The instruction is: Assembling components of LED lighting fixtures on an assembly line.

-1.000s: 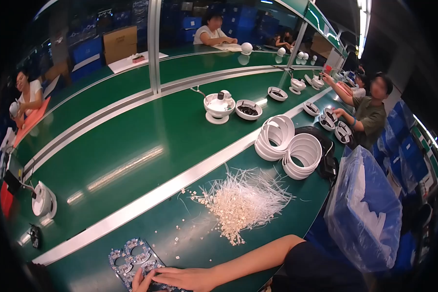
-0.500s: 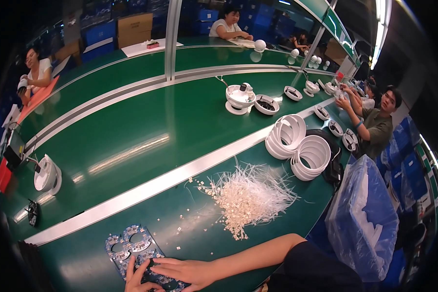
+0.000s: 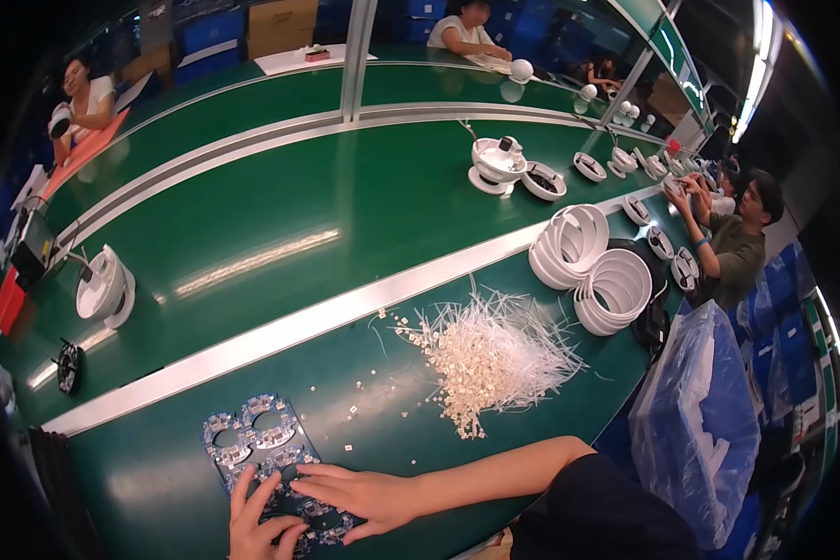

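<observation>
A hand could pass freely over the left part of the desk (image 3: pixel 159 476), and along a lane between the far-edge metal rail (image 3: pixel 345 315) and the circuit board panel (image 3: pixel 269 457), the latter covered at its near end by the left hand (image 3: pixel 259 525) and right hand (image 3: pixel 359 497). Between panel and connector pile (image 3: pixel 476 369) only scattered loose connectors (image 3: pixel 348 447) lie in the way. Toward the right edge the pile's thin white strips and the white ring stacks (image 3: pixel 599 317) block passage, while the right forearm (image 3: pixel 495 476) bars the near edge.

White rings (image 3: pixel 595 314) (two stacks)
</observation>
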The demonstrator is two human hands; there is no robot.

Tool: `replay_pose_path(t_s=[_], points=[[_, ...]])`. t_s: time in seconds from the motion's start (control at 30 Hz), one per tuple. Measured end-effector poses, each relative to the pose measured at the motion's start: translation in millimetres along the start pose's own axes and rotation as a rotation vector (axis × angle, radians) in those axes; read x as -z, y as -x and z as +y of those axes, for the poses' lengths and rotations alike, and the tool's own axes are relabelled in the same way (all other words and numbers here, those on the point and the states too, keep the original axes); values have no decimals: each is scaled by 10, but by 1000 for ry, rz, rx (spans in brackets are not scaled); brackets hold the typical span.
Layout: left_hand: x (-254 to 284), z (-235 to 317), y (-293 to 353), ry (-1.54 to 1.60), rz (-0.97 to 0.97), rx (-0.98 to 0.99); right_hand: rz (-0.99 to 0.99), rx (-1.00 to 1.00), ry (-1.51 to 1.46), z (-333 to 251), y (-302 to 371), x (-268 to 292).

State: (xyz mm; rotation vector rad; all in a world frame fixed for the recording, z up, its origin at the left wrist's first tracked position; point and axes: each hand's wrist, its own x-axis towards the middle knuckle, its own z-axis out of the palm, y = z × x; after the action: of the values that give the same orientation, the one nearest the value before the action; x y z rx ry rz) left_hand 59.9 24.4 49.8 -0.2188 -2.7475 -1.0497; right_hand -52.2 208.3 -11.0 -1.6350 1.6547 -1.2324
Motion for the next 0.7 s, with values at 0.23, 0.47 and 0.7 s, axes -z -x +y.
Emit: replay_pose_path(t_s=[0.23, 0.47, 0.7], points=[[112, -86, 13, -65, -182, 178, -11, -8, 33, 2, -23, 15], [113, -34, 12, -120, -233, 82, 5, 13, 25, -6, 38, 5], [120, -121, 146, -115, -214, 49, -27, -1, 0, -14, -16, -15]])
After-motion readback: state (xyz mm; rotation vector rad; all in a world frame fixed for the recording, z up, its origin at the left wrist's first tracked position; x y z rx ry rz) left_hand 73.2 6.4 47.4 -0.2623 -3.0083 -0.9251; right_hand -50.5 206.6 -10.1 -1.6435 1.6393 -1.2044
